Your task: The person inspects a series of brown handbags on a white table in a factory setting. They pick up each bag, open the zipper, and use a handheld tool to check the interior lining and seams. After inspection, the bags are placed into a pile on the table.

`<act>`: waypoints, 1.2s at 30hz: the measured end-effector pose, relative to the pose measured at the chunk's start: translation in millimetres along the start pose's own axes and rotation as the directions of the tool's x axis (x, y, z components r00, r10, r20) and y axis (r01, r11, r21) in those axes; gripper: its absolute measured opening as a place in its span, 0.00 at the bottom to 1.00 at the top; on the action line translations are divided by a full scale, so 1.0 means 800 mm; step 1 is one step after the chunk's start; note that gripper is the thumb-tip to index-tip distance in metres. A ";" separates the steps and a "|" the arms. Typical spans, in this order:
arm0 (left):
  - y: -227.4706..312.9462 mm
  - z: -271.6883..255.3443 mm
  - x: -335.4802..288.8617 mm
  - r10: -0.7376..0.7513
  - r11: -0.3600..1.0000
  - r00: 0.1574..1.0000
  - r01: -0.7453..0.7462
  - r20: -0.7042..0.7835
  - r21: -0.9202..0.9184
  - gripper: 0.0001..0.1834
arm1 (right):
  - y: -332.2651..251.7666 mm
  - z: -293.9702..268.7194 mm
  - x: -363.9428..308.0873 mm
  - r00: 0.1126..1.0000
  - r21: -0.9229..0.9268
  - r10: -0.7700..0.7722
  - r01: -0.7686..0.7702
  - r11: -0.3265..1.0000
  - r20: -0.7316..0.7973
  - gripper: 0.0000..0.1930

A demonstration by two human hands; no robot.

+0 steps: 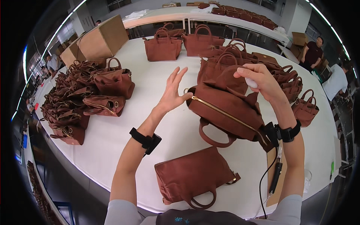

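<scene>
I am in a bag workshop or factory floor. A big white table [157, 78] stretches before me, with a heap of brown handbags [75, 97] at my left, more standing in rows [195, 45] at the far side, and another batch on a long bench [243, 15] behind. Cardboard boxes [101, 39] sit at the table's edge. Other workers [313, 52] stand at stations around, under strip lights [330, 26] on the ceiling.
</scene>
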State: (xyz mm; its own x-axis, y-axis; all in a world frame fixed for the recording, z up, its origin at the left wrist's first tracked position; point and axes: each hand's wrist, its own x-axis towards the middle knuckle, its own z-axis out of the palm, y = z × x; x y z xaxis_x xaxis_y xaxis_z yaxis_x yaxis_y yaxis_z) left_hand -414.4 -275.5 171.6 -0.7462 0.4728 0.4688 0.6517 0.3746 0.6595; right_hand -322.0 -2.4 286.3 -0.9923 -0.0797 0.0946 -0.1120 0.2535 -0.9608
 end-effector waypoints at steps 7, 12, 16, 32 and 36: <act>-0.033 -0.047 -0.050 -0.354 0.907 0.908 0.392 0.225 -0.153 0.13 | 0.060 0.069 0.087 0.679 -0.538 -0.729 0.582 0.610 -0.092 0.09; -0.014 -0.013 -0.089 -0.639 0.696 0.764 0.623 0.088 -0.358 0.16 | 0.056 0.198 0.019 0.845 -0.746 -0.507 0.445 0.496 0.167 0.09; -0.002 -0.004 -0.116 -0.648 0.530 0.735 0.624 0.200 -0.575 0.16 | 0.090 0.239 0.012 0.874 -0.665 -0.376 0.481 0.571 0.309 0.12; 0.038 0.012 -0.118 -0.465 0.582 0.835 0.538 0.292 -0.610 0.17 | 0.070 0.183 -0.011 0.840 -0.434 -0.313 0.506 0.745 0.443 0.09; 0.051 0.014 -0.120 -0.410 0.654 0.863 0.504 0.297 -0.564 0.15 | 0.075 0.177 -0.026 0.806 -0.580 -0.370 0.590 0.562 0.462 0.09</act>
State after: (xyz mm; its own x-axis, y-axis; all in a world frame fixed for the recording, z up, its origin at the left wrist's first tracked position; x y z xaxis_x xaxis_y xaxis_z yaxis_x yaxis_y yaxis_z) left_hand -314.7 -296.4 147.1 -0.8703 0.4909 -0.0400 -0.0267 0.0340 0.9991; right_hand -300.3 -121.6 189.6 -0.7342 -0.6031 0.3117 -0.6789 0.6544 -0.3330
